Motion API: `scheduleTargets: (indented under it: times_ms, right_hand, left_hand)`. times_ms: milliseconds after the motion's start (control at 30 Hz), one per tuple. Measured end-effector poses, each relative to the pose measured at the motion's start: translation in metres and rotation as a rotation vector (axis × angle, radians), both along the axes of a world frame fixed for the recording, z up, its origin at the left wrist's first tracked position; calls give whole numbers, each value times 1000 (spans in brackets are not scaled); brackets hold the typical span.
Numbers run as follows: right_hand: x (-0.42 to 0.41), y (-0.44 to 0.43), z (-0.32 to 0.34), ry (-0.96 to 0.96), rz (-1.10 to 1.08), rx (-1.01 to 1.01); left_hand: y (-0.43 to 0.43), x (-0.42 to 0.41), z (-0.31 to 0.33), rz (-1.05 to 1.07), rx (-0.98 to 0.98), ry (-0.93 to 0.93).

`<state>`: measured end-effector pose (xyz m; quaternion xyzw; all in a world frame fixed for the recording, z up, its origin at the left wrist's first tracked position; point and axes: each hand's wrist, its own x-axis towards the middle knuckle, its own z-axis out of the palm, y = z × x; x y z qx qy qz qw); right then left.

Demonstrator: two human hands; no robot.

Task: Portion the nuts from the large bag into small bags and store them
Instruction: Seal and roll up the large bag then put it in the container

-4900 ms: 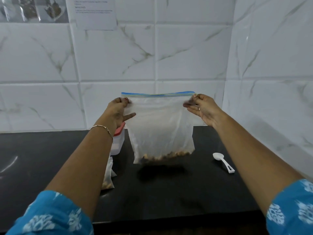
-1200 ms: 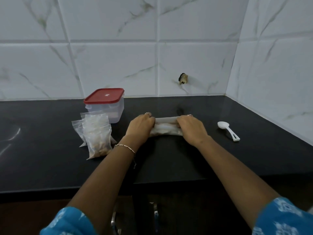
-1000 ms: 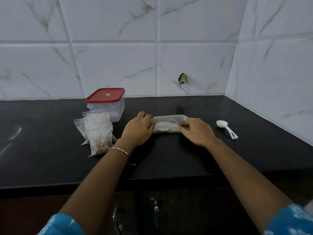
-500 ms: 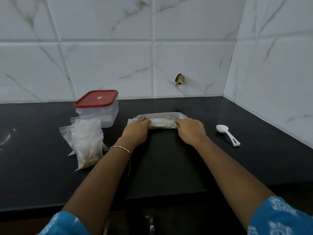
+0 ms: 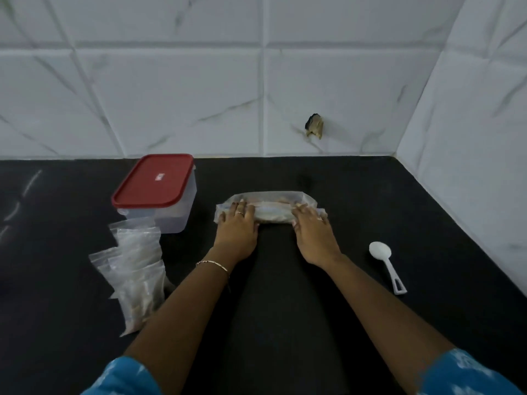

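Both hands lie palm down on the large bag [image 5: 272,212], which is folded into a long, flat roll on the black surface [image 5: 285,295]. The left hand [image 5: 236,228] covers the left end of the roll and the right hand [image 5: 312,230] covers the right end. The fingers of both hands are laid almost straight over the top of the plastic and press on it; they do not close around it. Between the two hands the middle part of the roll is bare, and some brown nuts [image 5: 281,199] show through the plastic at its far edge, just beyond the fingertips. A ring [image 5: 240,212] sits on one finger of the left hand and a thin bracelet [image 5: 212,263] on the left wrist.

To the left of the left hand, a little farther away, stands a clear box with a red lid [image 5: 154,181], and the lid is on. In front of this box, left of the left forearm, lies a pile of small bags [image 5: 137,269]; they overlap each other, and brown contents show in the lowest part. To the right of the right hand, apart from it, a white spoon [image 5: 386,265] lies on the surface with its handle toward the person. Both forearms come out of blue patterned sleeves [image 5: 125,377].
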<state>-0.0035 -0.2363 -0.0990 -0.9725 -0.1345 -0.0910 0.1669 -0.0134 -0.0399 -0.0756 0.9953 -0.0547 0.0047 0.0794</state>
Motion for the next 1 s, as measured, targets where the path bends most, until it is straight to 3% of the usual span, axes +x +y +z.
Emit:
scheduleTargets:
  times_ms: [133, 400, 533, 633, 733, 867, 1000]
  right_hand:
    - [2, -5, 28, 143, 36, 164]
    - [15, 63, 95, 183, 213, 330]
    - [19, 119, 116, 263, 341, 362]
    - [23, 158, 121, 396, 371, 361]
    - [31, 192, 122, 510, 246, 396]
    - [42, 223, 117, 616, 117, 459]
    - [47, 242, 107, 656, -16, 537]
  left_hand:
    - [0, -3, 37, 29, -131, 87]
    - [50, -29, 101, 267, -439, -476]
    - [100, -29, 120, 493, -527, -599]
    - [138, -25, 123, 648, -533, -532]
    - [169, -19, 117, 784, -517, -342]
    - [199, -4, 96, 727, -484, 32]
    - [215, 2, 88, 647, -588, 72]
